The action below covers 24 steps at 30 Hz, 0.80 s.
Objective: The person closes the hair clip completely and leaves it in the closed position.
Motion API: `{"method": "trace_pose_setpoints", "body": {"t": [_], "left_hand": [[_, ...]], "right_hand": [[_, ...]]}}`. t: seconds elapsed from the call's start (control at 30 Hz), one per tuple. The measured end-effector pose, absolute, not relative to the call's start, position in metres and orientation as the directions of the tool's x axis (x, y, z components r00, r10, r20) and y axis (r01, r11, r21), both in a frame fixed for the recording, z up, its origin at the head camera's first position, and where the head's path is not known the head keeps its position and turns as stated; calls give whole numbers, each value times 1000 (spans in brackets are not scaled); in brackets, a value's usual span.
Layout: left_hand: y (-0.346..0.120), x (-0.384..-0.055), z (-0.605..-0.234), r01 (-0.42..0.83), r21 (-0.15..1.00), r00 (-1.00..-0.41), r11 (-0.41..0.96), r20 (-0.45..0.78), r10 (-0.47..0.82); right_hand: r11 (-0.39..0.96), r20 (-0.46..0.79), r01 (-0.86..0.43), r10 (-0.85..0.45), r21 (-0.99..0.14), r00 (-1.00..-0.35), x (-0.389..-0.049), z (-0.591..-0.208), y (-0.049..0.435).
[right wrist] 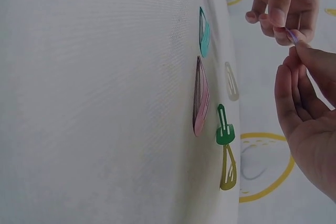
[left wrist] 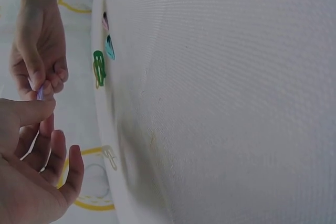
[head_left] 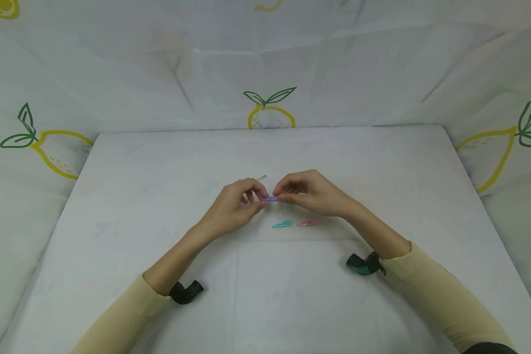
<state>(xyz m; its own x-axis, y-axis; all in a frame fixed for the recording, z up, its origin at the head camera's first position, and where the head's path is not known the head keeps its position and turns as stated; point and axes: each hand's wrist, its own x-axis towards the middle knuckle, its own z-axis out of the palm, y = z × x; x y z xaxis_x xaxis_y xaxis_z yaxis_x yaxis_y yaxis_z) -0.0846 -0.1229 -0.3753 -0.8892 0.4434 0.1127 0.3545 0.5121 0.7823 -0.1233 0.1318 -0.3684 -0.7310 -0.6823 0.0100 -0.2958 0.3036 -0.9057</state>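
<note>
A purple snap hair clip (head_left: pixel 271 198) is held above the table between both hands. My left hand (head_left: pixel 235 206) pinches one end with thumb and forefinger, its other fingers spread loosely. The other end is pinched by my right hand (head_left: pixel 315 192). Nearer to me on the table lie a teal hair clip (head_left: pixel 282 224) and a pink hair clip (head_left: pixel 307 222), side by side. Beyond the hands is a whitish hair clip (head_left: pixel 262 177), partly covered by the left hand in the head view. A green clip (right wrist: pixel 226 134) and a yellow clip (right wrist: pixel 228 169) show in the right wrist view, hidden behind the right hand from the head.
A white cloth covers the table (head_left: pixel 115 246). Behind and beside it hangs a pale sheet with printed lemons (head_left: pixel 272 118). Black wrist mounts (head_left: pixel 186 292) are strapped at both sleeve cuffs, close over the tabletop.
</note>
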Motion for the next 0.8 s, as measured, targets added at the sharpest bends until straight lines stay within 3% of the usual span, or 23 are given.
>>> {"method": "trace_pose_setpoints", "body": {"t": [0.8], "left_hand": [[-121,-83,-374,337,785,-902,521,109,418]], "right_hand": [[318,43,-336,-668,-887,-743,-121,-368,135]]}}
